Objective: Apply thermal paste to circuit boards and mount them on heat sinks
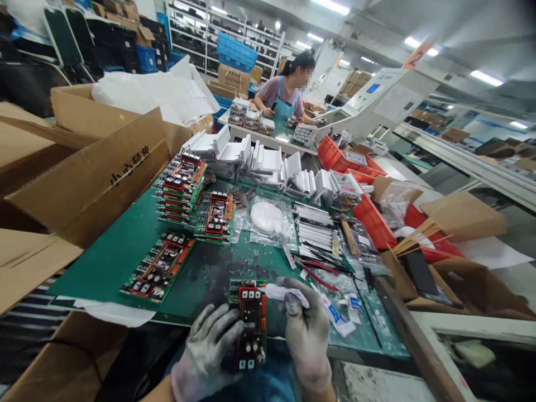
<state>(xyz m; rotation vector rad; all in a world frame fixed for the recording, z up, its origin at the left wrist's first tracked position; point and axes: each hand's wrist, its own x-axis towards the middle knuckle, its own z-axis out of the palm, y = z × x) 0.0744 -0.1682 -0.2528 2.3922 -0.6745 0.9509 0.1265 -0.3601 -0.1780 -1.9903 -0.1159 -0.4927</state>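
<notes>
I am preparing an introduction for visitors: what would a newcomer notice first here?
Probably the circuit board at the near edge of the green table, where the gloved left hand touches its left side and the right hand holds a white tube over its far end. Left and beyond, a tall stack of boards stands out, and silvery heat sinks line the table's far side.

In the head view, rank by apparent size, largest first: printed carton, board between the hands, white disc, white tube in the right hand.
1. Printed carton
2. Board
3. White disc and white tube: not ranked; they look close, the tube is nearer, and the right hand partly covers it.
</notes>
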